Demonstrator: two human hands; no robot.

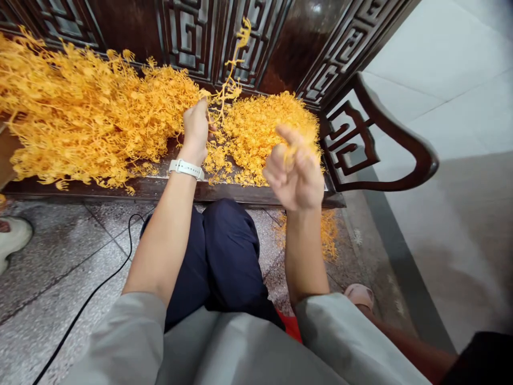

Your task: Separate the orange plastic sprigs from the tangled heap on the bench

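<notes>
My left hand (pixel 196 128), with a pale watch band at its wrist, is closed on a yellow branched plastic stem (pixel 229 83) that sticks up past the fingers. To its left lies a big heap of similar branched yellow pieces (pixel 92 112). My right hand (pixel 298 179) is in front of a smaller pile of loose yellow pieces (pixel 268 120), palm partly towards me and index finger pointing left. Motion blurs it, but a small yellow plastic piece (pixel 288 155) shows between its curled fingers and thumb.
Both heaps rest on a dark carved wooden bench (pixel 132 188) with a lattice back and a curved armrest (pixel 417 160) at right. More yellow bits (pixel 328 235) lie on the floor below. A black cable (pixel 94 294) crosses the floor at left. Another person's shoe (pixel 14 238) is at far left, a foot (pixel 359 295) at right.
</notes>
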